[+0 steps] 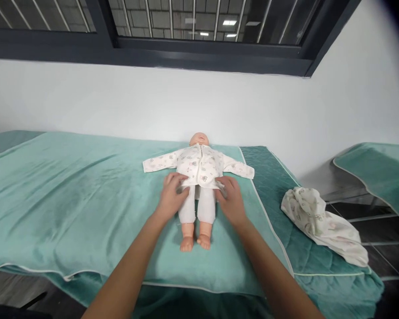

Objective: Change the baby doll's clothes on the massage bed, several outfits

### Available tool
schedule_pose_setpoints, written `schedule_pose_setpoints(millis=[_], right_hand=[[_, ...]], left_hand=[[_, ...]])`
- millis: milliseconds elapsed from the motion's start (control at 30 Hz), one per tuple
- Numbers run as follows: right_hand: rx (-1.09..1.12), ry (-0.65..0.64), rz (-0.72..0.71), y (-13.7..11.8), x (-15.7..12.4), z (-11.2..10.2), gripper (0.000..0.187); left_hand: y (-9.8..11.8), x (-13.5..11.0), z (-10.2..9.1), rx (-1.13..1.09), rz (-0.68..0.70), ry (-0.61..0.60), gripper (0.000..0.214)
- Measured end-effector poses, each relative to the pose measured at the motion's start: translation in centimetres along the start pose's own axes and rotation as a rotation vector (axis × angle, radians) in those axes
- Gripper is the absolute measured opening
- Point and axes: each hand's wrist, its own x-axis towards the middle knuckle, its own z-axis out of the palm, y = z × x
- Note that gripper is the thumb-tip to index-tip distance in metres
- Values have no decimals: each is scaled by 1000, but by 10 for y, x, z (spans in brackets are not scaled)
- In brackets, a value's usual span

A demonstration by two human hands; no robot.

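A baby doll [199, 139] lies on its back, feet toward me, dressed in a white printed jacket [199, 164] with both sleeves stretched out sideways. White trousers [206, 204] cover its legs down to the ankles, leaving the feet bare. My left hand [172, 195] is at the jacket's lower left edge, thumb and fingers apart, fingertips touching the cloth beside the hip. At the lower right edge, my right hand [231, 197] mirrors it, with a gap between thumb and index finger. The jacket hem hangs over the top of the trousers.
A green sheet [69, 199] with pale piping covers the bed beneath the doll. To the right, a crumpled white printed cloth [319, 221] lies on the darker quilted mattress cover [272, 186]. Behind stand a white wall [119, 102] and a barred, dark-framed window [199, 55].
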Motion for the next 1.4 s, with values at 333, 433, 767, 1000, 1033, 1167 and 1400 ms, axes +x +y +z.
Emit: schedule_pose_setpoints(millis=[333, 433, 767, 1000, 1033, 1167, 1400], right_hand=[[507, 122, 505, -10, 21, -11, 31], [708, 169, 698, 1, -4, -40, 31], [-396, -117, 227, 54, -60, -174, 45], [-651, -280, 641, 90, -56, -240, 27], [-617, -287, 637, 89, -55, -242, 19], [-457, -247, 546, 62, -41, -237, 17], [510, -203, 459, -64, 12, -220, 21]], left_hand=[[-3, 18, -9, -571, -476, 217, 18], [-26, -1, -27, -840, -667, 322, 27], [-33, -50, -51, -562, -593, 171, 36], [47, -83, -86, -365, -406, -175, 32], [62, -94, -93, -359, -352, -225, 31], [102, -126, -106, -417, -249, -405, 26], [115, -109, -36, -666, -380, -421, 42]])
